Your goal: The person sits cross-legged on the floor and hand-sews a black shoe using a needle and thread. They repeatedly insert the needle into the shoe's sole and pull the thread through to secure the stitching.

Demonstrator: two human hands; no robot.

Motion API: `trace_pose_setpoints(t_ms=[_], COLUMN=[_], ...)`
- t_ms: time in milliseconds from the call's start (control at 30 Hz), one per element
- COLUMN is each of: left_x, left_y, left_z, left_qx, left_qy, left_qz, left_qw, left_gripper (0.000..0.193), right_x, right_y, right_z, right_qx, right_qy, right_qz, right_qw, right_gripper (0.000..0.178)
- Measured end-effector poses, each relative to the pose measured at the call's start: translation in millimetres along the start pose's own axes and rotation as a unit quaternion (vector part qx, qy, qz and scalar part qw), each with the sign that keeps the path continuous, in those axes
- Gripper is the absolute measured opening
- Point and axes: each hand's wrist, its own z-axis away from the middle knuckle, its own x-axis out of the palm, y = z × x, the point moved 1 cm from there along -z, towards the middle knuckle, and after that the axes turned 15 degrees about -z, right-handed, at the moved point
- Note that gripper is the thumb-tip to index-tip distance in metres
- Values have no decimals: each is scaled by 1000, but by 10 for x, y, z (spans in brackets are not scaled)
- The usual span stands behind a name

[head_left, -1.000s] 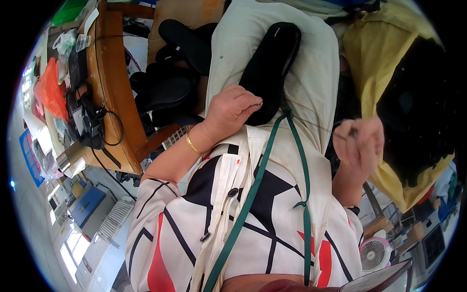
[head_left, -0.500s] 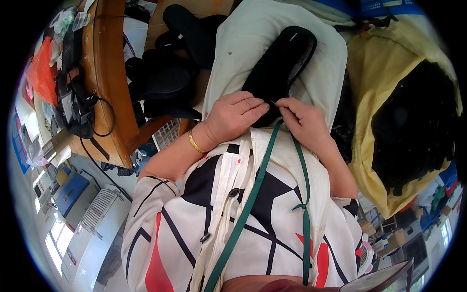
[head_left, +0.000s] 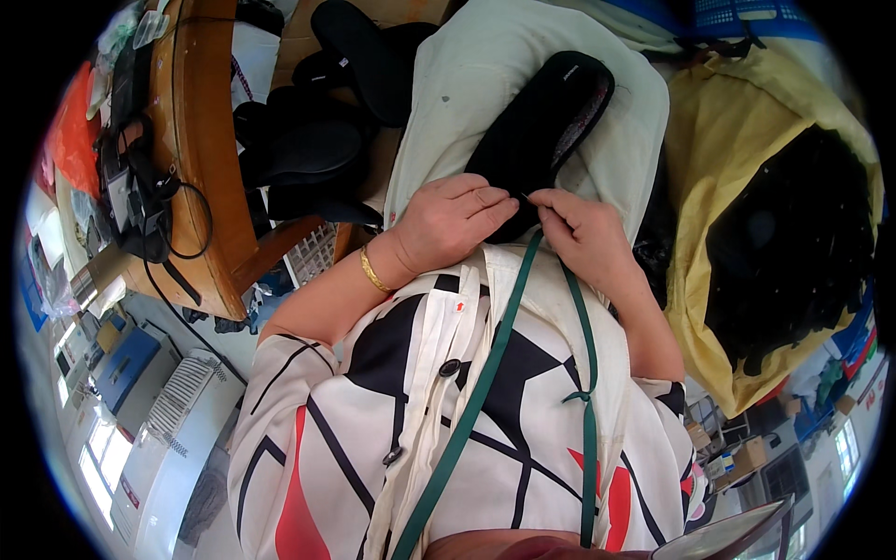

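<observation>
now both hands [head_left: 518,224] pinch a long black shoe upper [head_left: 541,126].

A black shoe upper [head_left: 537,131] lies on a cream cloth [head_left: 485,84] spread over the person's lap.

- On my left stands a curved wooden table [head_left: 201,159] with a tangle of black cables and devices [head_left: 140,201] on it.
- Beside the table lies a heap of flat black shoe soles [head_left: 322,140] (stacked loosely, some overlapping).
- To my right a yellow cloth sack [head_left: 700,243] sits open, dark black material [head_left: 793,243] inside it.
- An orange plastic bag [head_left: 73,135] rests at the table's far edge.
- A white ribbed appliance [head_left: 177,439] stands on the floor below me.
</observation>
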Motion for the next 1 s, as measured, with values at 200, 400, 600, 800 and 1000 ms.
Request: trace_pose_setpoints(t_ms=[200, 400, 600, 800, 1000], left_x=[9, 18, 49, 57, 47], left_y=[5, 20, 39, 44, 26], left_z=[13, 15, 16, 4, -13], left_qx=[-9, -14, -3, -4, 3], left_qy=[-5, -16, -11, 14, 27], left_qz=[15, 34, 15, -14, -35], left_qw=[1000, 999, 1000, 1000, 999], left_gripper=[26, 26, 26, 25, 23], right_x=[60, 193, 199, -16, 37], right_y=[44, 86, 82, -73, -8], right_z=[-40, -124, -263, -368, -524], right_qx=[35, 63, 51, -80, -10], right_qy=[12, 30, 30, 53, -74], right_qz=[-45, -70, -120, 69, 44], right_qw=[998, 995, 991, 993, 996], right_gripper=[18, 13, 13, 9, 12])
